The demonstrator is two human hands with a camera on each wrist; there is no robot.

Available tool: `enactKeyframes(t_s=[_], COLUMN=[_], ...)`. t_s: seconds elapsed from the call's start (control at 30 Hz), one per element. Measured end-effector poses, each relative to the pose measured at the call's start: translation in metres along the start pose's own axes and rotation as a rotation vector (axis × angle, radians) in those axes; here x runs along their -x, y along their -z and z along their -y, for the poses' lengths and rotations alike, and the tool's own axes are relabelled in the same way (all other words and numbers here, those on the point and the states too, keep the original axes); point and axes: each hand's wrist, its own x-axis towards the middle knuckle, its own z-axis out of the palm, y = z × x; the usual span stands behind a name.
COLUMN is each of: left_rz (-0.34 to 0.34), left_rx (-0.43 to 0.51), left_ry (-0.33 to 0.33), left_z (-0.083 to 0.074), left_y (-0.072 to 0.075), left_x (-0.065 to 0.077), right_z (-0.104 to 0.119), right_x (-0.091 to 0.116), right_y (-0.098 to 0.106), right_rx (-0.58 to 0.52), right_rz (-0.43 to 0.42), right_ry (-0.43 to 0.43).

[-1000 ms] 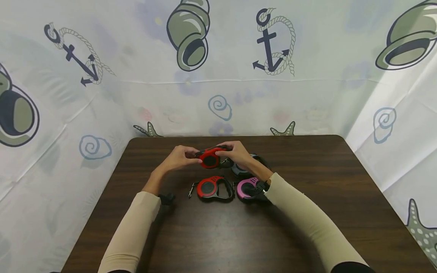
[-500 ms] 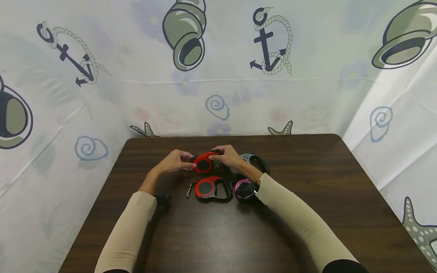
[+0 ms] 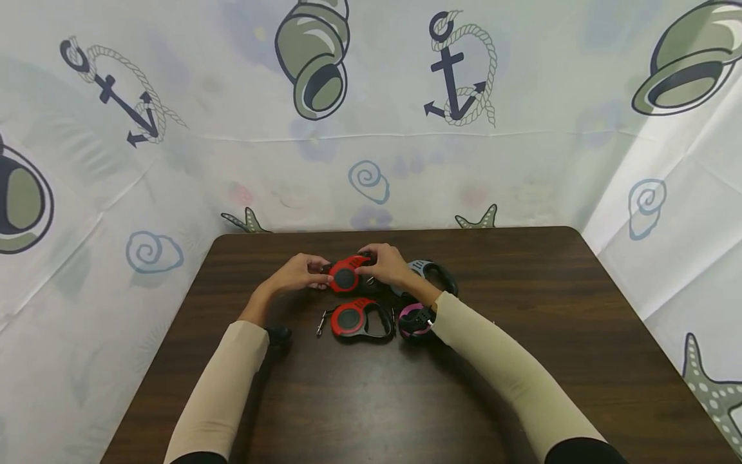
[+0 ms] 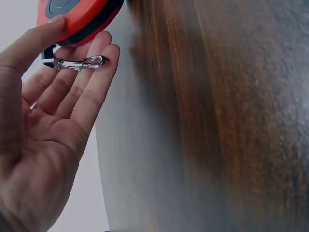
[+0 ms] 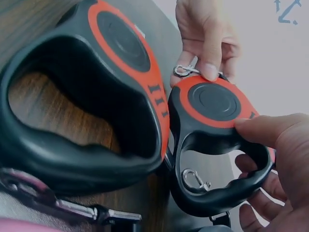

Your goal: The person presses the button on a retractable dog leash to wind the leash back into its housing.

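A red and black retractable dog leash (image 3: 344,278) is held between both hands toward the back of the table. My left hand (image 3: 295,272) grips its left end, thumb on the casing and fingers underneath. The leash's metal snap hook (image 4: 79,63) lies against those fingers in the left wrist view. My right hand (image 3: 390,265) pinches the casing near the handle, its thumb on the red face and the other fingers behind. Just in front lies a second red retractable leash (image 3: 349,319), its snap hook (image 3: 321,324) pointing left. Whether the held leash touches the table is unclear.
A pink retractable leash (image 3: 406,316) sits right of the front red one, partly hidden by the right wrist. Behind it a grey-blue leash (image 3: 420,265) is partly covered by the right forearm. The brown table (image 3: 522,309) ends at a patterned cloth backdrop (image 3: 539,174).
Both hands have brought the red leash slightly left and nearer the front one since a second ago. In the last half second it has turned slightly, with the hands almost still.
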Motion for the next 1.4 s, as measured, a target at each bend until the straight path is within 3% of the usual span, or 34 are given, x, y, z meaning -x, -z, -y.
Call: enactKeyframes(t_s=[0.2,0.5,0.77,1.03,1.4], left_rz=[-0.020,-0.061,-0.038,-0.007,0.004], left_rx=[-0.166,-0.325,-0.355,-0.355,-0.359], left_ry=[-0.036,0.007,0.044,0.050,0.055], left_z=[0.001,-0.002,0.002,0.002,0.002], left_y=[0.000,0.001,0.003,0.001,0.001], left_x=[-0.004,-0.004,-0.004,-0.003,0.003], right_z=[-0.008,-0.010,-0.009,-0.009,-0.013], right_x=[-0.005,-0.006,-0.007,-0.007,-0.004], right_y=[-0.002,0.002,0.001,0.002,0.004], right_rx=[0.072,0.147,0.255,0.281,0.332], right_rz=[0.001,0.005,0.064,0.111,0.095], right_ry=[0.010,0.017,-0.013,-0.024,0.031])
